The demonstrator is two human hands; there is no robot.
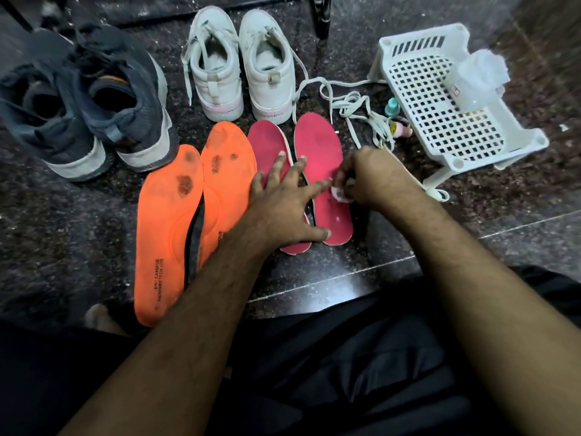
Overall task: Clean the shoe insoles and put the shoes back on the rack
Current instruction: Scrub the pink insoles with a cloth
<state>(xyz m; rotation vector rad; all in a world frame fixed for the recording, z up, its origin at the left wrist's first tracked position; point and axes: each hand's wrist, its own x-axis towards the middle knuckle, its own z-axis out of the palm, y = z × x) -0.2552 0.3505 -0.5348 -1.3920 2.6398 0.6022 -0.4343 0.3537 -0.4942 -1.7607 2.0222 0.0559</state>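
I see my left hand [284, 202] spread flat, pressing both pink foam insoles [320, 180] onto the dark speckled stone floor [94, 215]. My right hand [366, 177] pinches a small white wipe [338, 194] against the right-hand insole.

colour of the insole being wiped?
Pink-red, right insole of that pair; head view. Right hand pinches a white pad on it.
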